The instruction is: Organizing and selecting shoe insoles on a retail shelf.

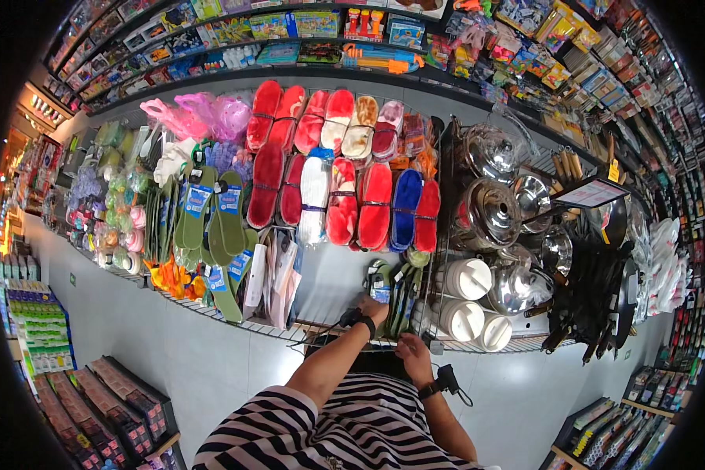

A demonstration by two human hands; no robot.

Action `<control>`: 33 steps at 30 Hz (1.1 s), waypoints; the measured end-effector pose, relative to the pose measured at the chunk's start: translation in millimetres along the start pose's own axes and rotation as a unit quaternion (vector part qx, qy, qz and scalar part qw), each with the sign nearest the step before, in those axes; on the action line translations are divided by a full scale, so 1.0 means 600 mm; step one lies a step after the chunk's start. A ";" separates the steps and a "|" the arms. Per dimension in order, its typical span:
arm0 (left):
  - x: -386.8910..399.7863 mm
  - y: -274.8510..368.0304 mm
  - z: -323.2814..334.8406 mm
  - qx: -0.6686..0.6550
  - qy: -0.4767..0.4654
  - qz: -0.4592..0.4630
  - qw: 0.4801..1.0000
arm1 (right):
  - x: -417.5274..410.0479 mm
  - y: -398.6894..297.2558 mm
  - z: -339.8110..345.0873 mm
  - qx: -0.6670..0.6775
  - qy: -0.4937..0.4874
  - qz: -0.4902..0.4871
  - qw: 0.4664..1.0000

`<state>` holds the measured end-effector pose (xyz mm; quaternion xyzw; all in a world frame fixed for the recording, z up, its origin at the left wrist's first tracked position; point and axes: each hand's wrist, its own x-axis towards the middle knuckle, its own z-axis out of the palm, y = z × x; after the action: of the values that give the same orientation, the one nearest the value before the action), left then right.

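My left hand (375, 309) is at the near end of a pack of green insoles (379, 281) with a blue label, its fingers closed around that end. More green insoles (404, 294) stand on edge in a row just to the right. Close to the front rim of the wire rack (352, 341), my right hand (414, 352) is below this row with bent fingers; whether it grips anything is hidden. Beyond the hands lie bundled plush insoles in red (375, 205), blue (406, 208) and white (314, 194).
Green insoles (197, 214) and flat packets (273, 276) stand to the left. White lidded canisters (469, 279), shiny metal lids (492, 211) and black-handled pans (593, 294) fill the right side. Behind runs a toy shelf (329, 50); a display stand (111, 405) is at lower left.
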<state>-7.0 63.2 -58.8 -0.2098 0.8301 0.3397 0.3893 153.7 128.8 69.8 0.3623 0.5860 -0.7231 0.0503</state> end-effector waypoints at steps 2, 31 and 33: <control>0.011 0.001 -0.012 -0.014 -0.015 -0.001 1.000 | 0.001 -0.001 -0.004 -0.008 0.003 0.001 1.000; 0.038 -0.015 -0.023 0.031 0.018 0.068 0.997 | 0.021 0.000 -0.002 0.010 0.008 0.017 1.000; 0.037 -0.028 -0.008 0.015 0.029 0.044 0.998 | 0.021 -0.007 0.006 0.002 0.001 0.011 1.000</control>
<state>-12.7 46.3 -80.7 -0.1770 0.8545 0.3380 0.3524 140.7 131.3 66.2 0.3692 0.5806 -0.7234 0.0569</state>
